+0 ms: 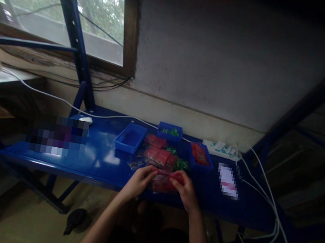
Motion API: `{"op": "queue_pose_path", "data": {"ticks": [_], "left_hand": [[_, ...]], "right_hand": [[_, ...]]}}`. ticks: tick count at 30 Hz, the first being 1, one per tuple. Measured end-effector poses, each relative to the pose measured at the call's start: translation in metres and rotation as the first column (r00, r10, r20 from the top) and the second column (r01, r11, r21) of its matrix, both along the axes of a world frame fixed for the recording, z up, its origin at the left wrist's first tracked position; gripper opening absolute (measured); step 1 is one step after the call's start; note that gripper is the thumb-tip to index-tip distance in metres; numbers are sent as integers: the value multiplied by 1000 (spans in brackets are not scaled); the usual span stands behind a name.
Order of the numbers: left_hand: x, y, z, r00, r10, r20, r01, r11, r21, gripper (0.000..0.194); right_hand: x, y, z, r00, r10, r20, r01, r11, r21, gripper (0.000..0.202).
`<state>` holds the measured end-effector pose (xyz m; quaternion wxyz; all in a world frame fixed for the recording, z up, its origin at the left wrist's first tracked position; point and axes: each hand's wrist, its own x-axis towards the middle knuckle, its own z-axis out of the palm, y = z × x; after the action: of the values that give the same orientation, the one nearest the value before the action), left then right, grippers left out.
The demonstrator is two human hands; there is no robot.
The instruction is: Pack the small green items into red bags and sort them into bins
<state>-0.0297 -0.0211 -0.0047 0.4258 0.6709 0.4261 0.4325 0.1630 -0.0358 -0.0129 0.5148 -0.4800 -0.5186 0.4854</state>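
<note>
Near the front edge of the blue table, my left hand [139, 181] pinches the left top edge of a clear plastic bag [161, 183] with red contents. My right hand [185, 189] is closed at the bag's right side, with a bit of red material at its fingertips. I cannot tell whether that red bit is inside the bag or separate. Just beyond my hands lies a pile of red packets [161, 157] in clear film. Green pieces [181, 165] lie beside the pile, and small clear packets [136, 164] lie left of it.
Behind the pile stand a blue tray [128, 149], a blue bin of green pieces [170, 124] and a blue bin of red packets [210, 163]. A power strip [219, 149] with white cables lies at the back right. Blurred items lie on both sides of the blue table [95, 160].
</note>
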Motion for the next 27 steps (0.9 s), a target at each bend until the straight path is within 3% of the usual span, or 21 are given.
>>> {"op": "queue_pose_path", "data": {"ticks": [3,8,16,22,27], "left_hand": [[-1,0,0,1000,14,1,-14,1000,7,35],[-2,1,0,1000,19,9,-19,1000,20,33],[-1,1,0,1000,10,9,-10,1000,-2,31],[-1,-1,-1,1000,1,-9,-1,1000,5,34],[0,-1,1,1000,30,4,-30,1000,7,35]], "right_hand": [[2,1,-1,1000,2,-7,-2,1000,26,28],[5,2,-3,977,49,-207,-47,999,11,33],[8,0,-3,999,44,4,-44,990,134,21],[6,1,-7,985,-166,41,158,975,157,23],[4,5,-8,975,-211,-73,217,972,93,33]]}}
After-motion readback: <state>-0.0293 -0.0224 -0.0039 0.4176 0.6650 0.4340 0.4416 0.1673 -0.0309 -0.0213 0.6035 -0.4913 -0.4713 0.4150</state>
